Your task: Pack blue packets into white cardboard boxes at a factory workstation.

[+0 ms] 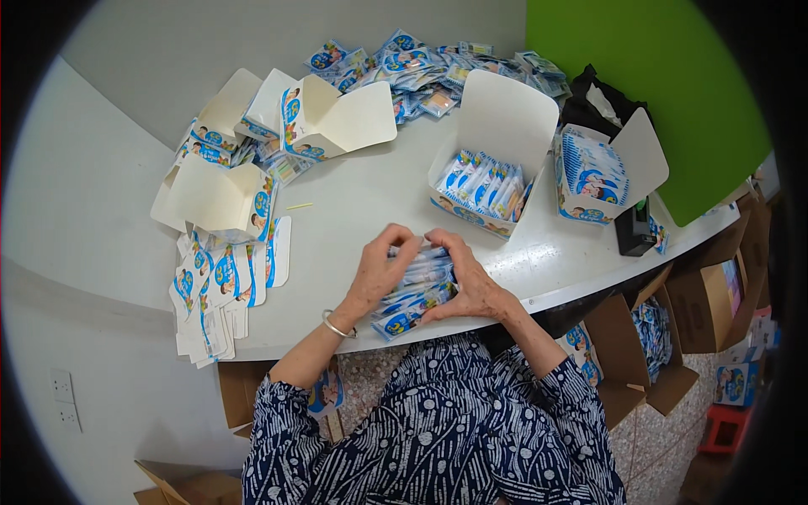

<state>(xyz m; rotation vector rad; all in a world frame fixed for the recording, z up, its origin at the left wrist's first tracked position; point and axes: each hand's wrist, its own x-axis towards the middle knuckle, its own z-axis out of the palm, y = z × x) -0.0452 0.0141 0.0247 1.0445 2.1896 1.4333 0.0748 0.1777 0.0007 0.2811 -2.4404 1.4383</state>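
My left hand [380,271] and my right hand [467,278] press from both sides on a stack of small blue-and-white packets [417,288] lying on the white table [362,202] near its front edge. Both hands grip the stack together. Just beyond it stands an open white carton [492,160], partly filled with upright packets. A second open carton [593,172], full of packets, stands to its right.
A loose heap of packets [421,67] lies at the table's far side. Opened empty cartons [324,118] and flat carton blanks [219,286] crowd the left. A black tape dispenser [635,227] sits at the right edge. Brown cardboard boxes [665,337] stand on the floor.
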